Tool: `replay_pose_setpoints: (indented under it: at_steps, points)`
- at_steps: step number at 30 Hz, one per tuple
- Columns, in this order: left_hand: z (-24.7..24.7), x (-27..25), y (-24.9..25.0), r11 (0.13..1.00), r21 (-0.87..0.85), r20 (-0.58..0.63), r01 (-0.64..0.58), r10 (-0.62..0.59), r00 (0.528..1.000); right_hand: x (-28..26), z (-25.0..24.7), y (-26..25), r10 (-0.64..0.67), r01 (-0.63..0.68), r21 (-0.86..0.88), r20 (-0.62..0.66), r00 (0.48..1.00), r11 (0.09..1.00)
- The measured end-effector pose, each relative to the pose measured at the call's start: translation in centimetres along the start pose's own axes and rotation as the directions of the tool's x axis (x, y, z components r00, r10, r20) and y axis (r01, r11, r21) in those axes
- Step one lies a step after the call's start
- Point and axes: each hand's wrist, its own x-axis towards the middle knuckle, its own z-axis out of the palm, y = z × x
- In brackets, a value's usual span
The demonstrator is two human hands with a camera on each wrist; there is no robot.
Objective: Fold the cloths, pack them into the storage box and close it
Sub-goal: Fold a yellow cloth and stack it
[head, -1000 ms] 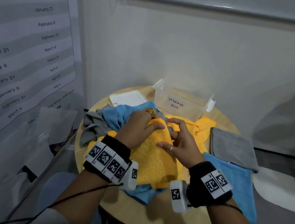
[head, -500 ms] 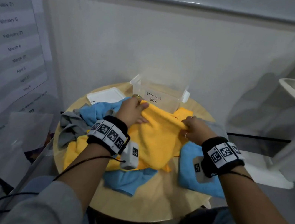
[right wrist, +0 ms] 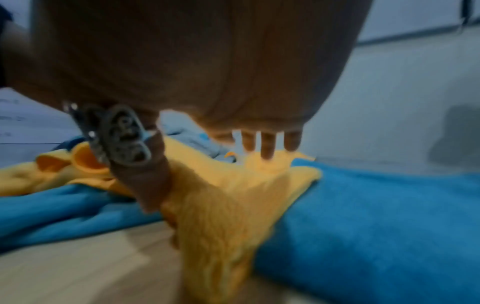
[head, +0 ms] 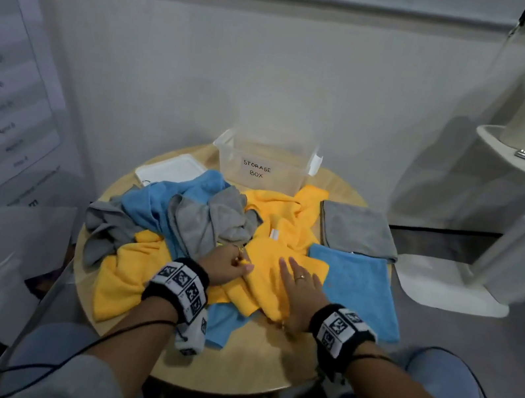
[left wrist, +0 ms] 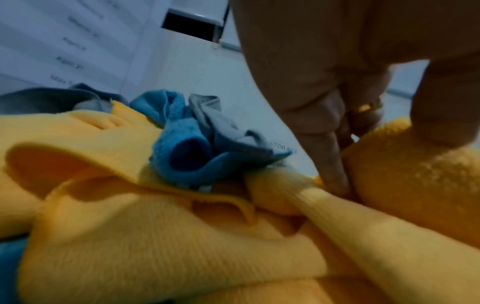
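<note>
Left hand (head: pixel 225 267) pinched yellow cloth (head: pixel 263 279), right hand (head: pixel 299 292) lay flat upon it, fingers straight, storage box (head: pixel 261 169) stood uncovered behind on tabletop (head: pixel 247 363)

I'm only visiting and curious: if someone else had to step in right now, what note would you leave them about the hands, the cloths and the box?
Left hand: pinches an edge of the yellow cloth in front.
Right hand: flat, fingers straight, presses that same cloth onto the round table.
Storage box: at the back, open, looks empty; its lid lies to its left.
Done: a grey cloth and a blue cloth lie folded on the right.
Left: fold this yellow cloth and the crumpled pile, pack everything, close the box.
</note>
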Motion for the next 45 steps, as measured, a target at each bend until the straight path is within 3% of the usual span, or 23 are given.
replay_pose_setpoints:
  at_steps: [3,7,9,11,12,13,14,16,19,22,25,27,28,29,30,31,32,33,34,37,40,45]
  points:
    - [-0.8,0.2,1.6,0.981,-0.132,-0.102,-0.144,0.131,0.986,2.4,1.5,-1.9,0.008,0.052,0.412,-0.141,0.990,0.910]
    - [-2.6,2.2,3.8,0.955,-0.180,-0.200,-0.237,0.201,0.959,3.2,-0.6,-1.1,-0.022,0.075,0.771,-0.078,0.997,0.633]
    - [-2.5,4.0,3.5,0.969,-0.172,-0.304,-0.179,0.121,0.945,2.4,-3.0,0.7,0.050,0.026,0.943,-0.045,0.998,0.333]
    - [-1.4,6.1,2.7,0.999,-0.031,-0.331,-0.018,0.007,0.944,1.7,-4.7,2.9,0.154,-0.055,0.993,0.071,0.986,-0.106]
    - [-0.4,7.3,2.3,0.989,0.118,-0.280,0.091,-0.055,0.958,1.0,-5.5,4.0,0.156,-0.038,0.954,0.088,0.984,-0.298]
    - [0.7,8.3,2.1,0.937,0.305,-0.180,0.172,-0.121,0.976,0.5,-5.9,5.1,0.203,0.014,0.915,0.074,0.976,-0.404]
    - [1.8,9.2,2.2,0.859,0.482,-0.068,0.170,-0.156,0.985,0.0,-6.3,6.3,0.255,0.069,0.875,0.064,0.965,-0.480]
    - [4.0,10.8,2.6,0.769,0.639,0.148,-0.006,-0.116,0.982,-0.9,-6.7,7.8,0.324,0.159,0.800,0.046,0.945,-0.578]
    - [6.2,12.7,2.5,0.735,0.656,0.323,-0.173,-0.067,0.944,-1.4,-6.6,9.2,0.386,0.256,0.728,0.012,0.923,-0.636]
    - [5.9,13.9,1.5,0.706,0.698,0.330,-0.122,-0.165,0.930,-1.0,-6.9,10.0,0.446,0.294,0.742,0.007,0.895,-0.602]
    - [3.8,14.7,-0.2,0.596,0.782,0.012,0.185,-0.310,0.951,-0.1,-8.1,10.1,0.465,0.292,0.797,-0.016,0.885,-0.529]
    - [2.4,14.3,-1.2,0.494,0.812,-0.137,0.313,-0.360,0.923,1.4,-9.7,8.9,0.472,0.272,0.891,-0.075,0.878,-0.363]
    - [1.9,14.1,-1.8,0.497,0.797,-0.160,0.343,-0.373,0.914,2.4,-10.3,8.2,0.453,0.247,0.942,-0.123,0.883,-0.225]
    - [1.6,14.0,-2.3,0.544,0.753,-0.170,0.370,-0.383,0.908,3.9,-10.5,7.7,0.410,0.247,0.969,-0.215,0.886,-0.025]
    - [1.4,14.2,-2.9,0.610,0.689,-0.170,0.392,-0.390,0.905,5.6,-10.5,7.1,0.328,0.233,0.941,-0.306,0.894,0.244]
    - [1.2,14.4,-3.4,0.667,0.624,-0.162,0.407,-0.399,0.903,7.0,-10.2,6.1,0.212,0.179,0.847,-0.320,0.923,0.500]
    - [1.1,14.9,-4.1,0.704,0.580,-0.160,0.410,-0.395,0.905,8.4,-9.6,5.0,0.141,0.095,0.704,-0.269,0.953,0.704]
    - [0.9,15.2,-4.6,0.728,0.553,-0.161,0.405,-0.384,0.909,9.8,-8.3,4.1,0.116,0.004,0.556,-0.180,0.977,0.831]
    - [0.6,15.4,-4.9,0.749,0.532,-0.149,0.394,-0.376,0.915,11.2,-6.7,3.5,0.114,-0.071,0.439,-0.073,0.991,0.896]
    - [-0.1,15.0,-5.7,0.831,0.394,-0.192,0.393,-0.344,0.919,13.5,-2.2,2.2,0.149,-0.179,0.142,0.196,0.969,0.974]
    - [-0.4,14.9,-7.4,0.912,0.228,-0.297,0.342,-0.269,0.916,14.3,-1.2,2.2,0.158,-0.169,0.028,0.237,0.959,0.985]
    - [-0.4,14.9,-8.6,0.961,0.100,-0.324,0.258,-0.214,0.922,14.9,-1.7,3.1,0.058,-0.086,0.100,0.254,0.965,0.991]
